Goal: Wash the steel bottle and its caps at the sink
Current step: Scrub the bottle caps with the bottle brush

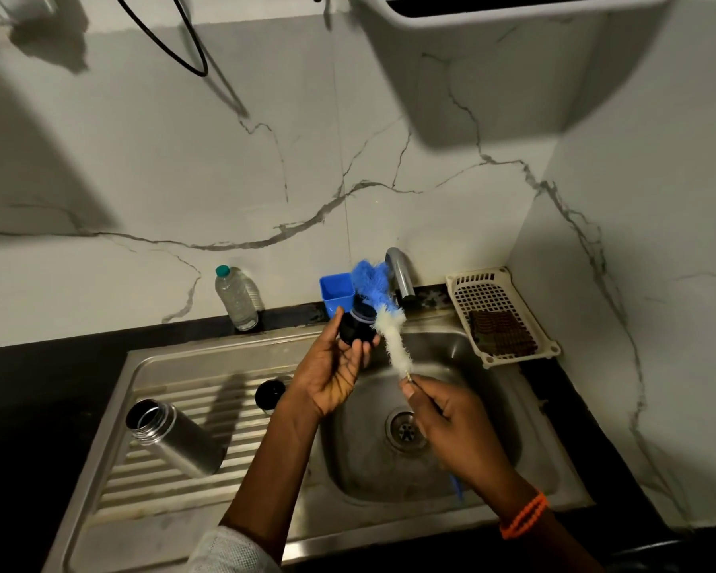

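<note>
Centre frame, the left hand (331,378) grips a black cap (358,326) over the sink (451,481) so the right hand (451,423), pinching the bottle brush (383,320), can scrub it. The steel bottle (174,438) stands open at lower left, probably awaiting washing.

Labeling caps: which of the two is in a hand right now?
The cap with the blue-grey ring, held up in the left hand over the sink. The other cap lies untouched on the drainboard near the steel bottle.
</note>
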